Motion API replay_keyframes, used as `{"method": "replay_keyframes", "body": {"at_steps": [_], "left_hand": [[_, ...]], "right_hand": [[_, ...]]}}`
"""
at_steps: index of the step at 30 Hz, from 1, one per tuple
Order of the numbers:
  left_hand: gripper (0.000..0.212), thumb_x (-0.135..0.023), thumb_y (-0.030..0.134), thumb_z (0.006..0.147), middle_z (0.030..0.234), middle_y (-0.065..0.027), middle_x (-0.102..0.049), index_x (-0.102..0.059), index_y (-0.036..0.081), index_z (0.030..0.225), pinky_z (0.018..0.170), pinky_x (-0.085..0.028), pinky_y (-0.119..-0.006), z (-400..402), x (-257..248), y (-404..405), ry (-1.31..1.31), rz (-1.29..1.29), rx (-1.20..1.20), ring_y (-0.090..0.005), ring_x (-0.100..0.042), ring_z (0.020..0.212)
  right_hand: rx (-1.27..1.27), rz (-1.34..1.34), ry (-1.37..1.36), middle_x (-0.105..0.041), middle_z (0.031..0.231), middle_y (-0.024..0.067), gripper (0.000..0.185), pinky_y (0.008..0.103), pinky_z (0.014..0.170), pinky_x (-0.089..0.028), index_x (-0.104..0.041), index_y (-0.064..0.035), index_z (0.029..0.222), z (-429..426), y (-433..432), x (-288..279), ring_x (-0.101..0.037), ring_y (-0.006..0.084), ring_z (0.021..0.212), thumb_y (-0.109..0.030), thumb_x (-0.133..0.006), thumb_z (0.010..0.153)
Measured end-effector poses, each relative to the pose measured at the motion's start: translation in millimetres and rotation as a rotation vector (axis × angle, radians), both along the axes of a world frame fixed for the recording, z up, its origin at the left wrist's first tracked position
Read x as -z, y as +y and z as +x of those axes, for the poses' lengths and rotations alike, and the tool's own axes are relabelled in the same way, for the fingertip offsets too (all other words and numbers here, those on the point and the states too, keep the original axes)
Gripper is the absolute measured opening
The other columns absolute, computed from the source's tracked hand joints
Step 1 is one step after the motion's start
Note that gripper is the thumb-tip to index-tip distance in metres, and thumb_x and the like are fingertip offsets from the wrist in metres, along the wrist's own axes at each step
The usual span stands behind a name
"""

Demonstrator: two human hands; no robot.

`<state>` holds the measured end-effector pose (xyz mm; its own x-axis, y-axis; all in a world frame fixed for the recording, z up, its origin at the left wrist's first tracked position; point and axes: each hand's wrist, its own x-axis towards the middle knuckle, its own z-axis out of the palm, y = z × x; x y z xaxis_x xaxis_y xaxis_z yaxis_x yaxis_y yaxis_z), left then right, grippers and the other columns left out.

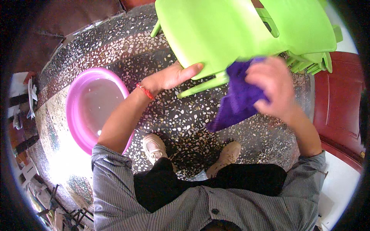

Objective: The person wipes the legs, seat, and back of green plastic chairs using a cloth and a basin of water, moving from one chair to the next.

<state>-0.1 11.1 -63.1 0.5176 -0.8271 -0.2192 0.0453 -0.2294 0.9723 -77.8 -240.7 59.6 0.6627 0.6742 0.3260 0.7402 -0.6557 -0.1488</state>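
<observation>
A bright green plastic chair (214, 31) fills the upper middle of the view, its seat facing up. My left hand (176, 75) grips the near left corner of that seat, thumb on top and fingers hidden beneath. At the near right edge of the chair, my right hand (273, 86), blurred, holds a purple cloth (241, 95) that hangs down to the left. The cloth's upper part meets the seat edge; whether it presses on the plastic I cannot tell.
A pink basin (73, 115) of cloudy water stands on the speckled terrazzo floor (185, 121) at left. More green chairs (312, 62) are stacked at upper right, near a dark red door (338, 98). Brown furniture (72, 17) is at upper left, assorted items at lower left.
</observation>
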Motion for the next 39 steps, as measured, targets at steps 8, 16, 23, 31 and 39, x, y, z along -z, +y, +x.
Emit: {"method": "replay_keyframes", "body": {"at_steps": [8,16,23,31,39], "left_hand": [[0.068,-0.033,0.053,0.094,0.138,-0.0172,-0.041,-0.032,0.002,0.139,0.108,-0.028,-0.035,-4.9,12.1,-15.1,-0.012,-0.112,-0.007,-0.0259,-0.037,0.128],[0.082,-0.024,0.069,0.088,0.111,-0.0095,-0.059,-0.044,0.001,0.129,0.087,-0.047,-0.031,-13.4,39.4,-6.8,0.027,-0.085,-0.097,-0.016,-0.055,0.1],[0.086,-0.022,0.072,0.085,0.129,-0.0165,-0.05,-0.04,0.003,0.134,0.106,-0.033,-0.036,-3.8,30.6,-2.2,0.007,-0.011,0.056,-0.0247,-0.043,0.123],[0.058,-0.014,0.037,0.099,0.139,-0.0148,-0.04,-0.034,-0.002,0.137,0.112,-0.02,-0.033,-9.2,2.1,-15.9,-0.029,0.017,-0.014,-0.0238,-0.033,0.132],[0.056,-0.011,0.03,0.098,0.137,-0.0171,-0.041,-0.033,-0.004,0.137,0.112,-0.02,-0.033,-8.6,-3.4,-17.0,-0.117,0.028,0.046,-0.024,-0.033,0.132]], "right_hand": [[0.489,0.294,-0.016,-0.059,0.108,0.016,0.054,0.0426,0.086,-0.044,-0.053,-0.0045,0.109,6.4,10.6,81.5,-0.057,0.036,0.098,-0.019,-0.071,0.061],[0.331,0.066,-0.351,-0.053,0.101,0.0105,0.033,0.0417,0.079,-0.044,-0.056,-0.0101,0.108,2.5,71.7,93.0,-0.052,0.0298,0.091,-0.019,-0.056,0.077],[0.196,0.081,-0.037,-0.056,0.089,0.0073,0.025,0.0364,0.074,-0.048,-0.057,-0.0084,0.091,23.9,67.3,62.1,-0.055,0.026,0.082,-0.008,-0.063,0.067],[0.367,0.006,0.36,-0.058,0.098,0.0147,0.037,0.0441,0.08,-0.047,-0.054,-0.0042,0.101,44.1,9.4,37.0,-0.057,0.0368,0.093,-0.004,-0.063,0.066],[0.417,-0.207,-0.181,-0.054,0.08,0.0077,0.022,0.0352,0.058,-0.051,-0.056,-0.0069,0.082,20.1,56.9,66.9,-0.058,0.0237,0.071,-0.01,-0.065,0.063]]}}
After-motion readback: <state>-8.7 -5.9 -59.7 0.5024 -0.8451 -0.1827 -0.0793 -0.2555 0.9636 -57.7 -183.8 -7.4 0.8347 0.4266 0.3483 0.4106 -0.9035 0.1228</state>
